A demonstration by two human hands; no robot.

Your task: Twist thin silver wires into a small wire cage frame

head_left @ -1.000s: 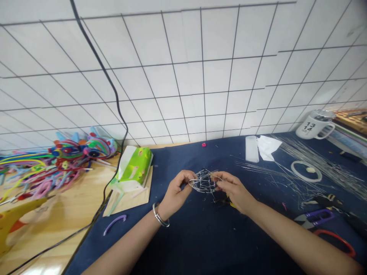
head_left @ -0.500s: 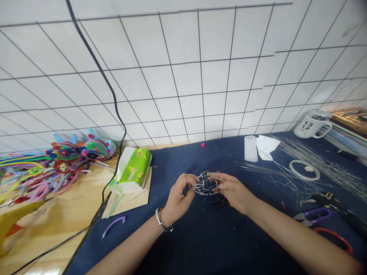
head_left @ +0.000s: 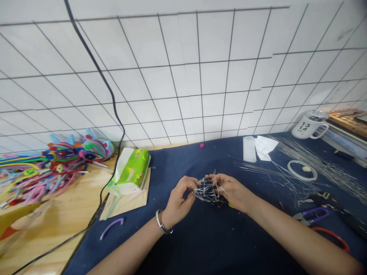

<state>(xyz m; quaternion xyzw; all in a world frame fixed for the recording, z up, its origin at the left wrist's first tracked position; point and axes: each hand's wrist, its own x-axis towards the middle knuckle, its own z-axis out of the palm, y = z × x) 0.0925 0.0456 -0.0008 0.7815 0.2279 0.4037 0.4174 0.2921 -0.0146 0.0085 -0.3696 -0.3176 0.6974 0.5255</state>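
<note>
A small round cage of silvery wire [head_left: 205, 191] is held between my two hands above the dark blue cloth [head_left: 174, 164]. My left hand [head_left: 181, 198] pinches its left edge between thumb and fingers; a bracelet circles that wrist. On the other side, my right hand [head_left: 231, 190] grips the cage's right edge, with fingertips at and partly inside the wires. Loose wire ends stick up at the top of the cage. Something dark with a bit of yellow lies below my right hand, mostly hidden.
A green tissue pack [head_left: 133, 168] and colourful pipe cleaners [head_left: 37, 172] are at left. Loose wires [head_left: 309, 160], a wire coil [head_left: 302, 170], purple-handled scissors [head_left: 315, 215], a red handle [head_left: 332, 235] and a white mug [head_left: 309, 125] are at right. A black cable [head_left: 114, 107] hangs at left.
The wire cage has tilted and turned between my hands, showing more of its wire side. My right fingers have shifted slightly on it. The whole view has moved a little.
</note>
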